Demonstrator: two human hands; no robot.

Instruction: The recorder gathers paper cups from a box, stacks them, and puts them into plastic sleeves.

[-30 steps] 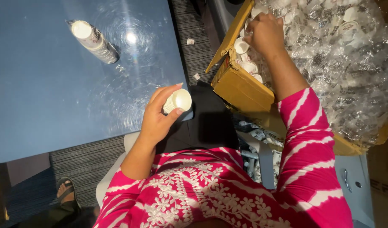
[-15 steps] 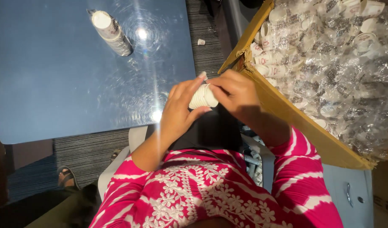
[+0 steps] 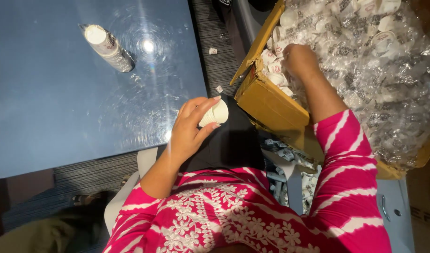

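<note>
Head view shows a small white cap, round and ribbed on its side, pinched in the grip of the left hand with fingers curled around it and the thumb under it. It sits just off the near right corner of the blue counter, above a black lap. Beside the cap, further from the counter, stands a brown cardboard box with one flap lifted. The right hand reaches into the box, well apart from the cap, its grip buried among small white pieces and crinkled clear plastic wrap; whether it is clenched on anything cannot be told. Back on the counter, far from the cap, a clear bottle with a white top lies tilted. Two tiny white bits lie on the striped floor between counter and box.
</note>
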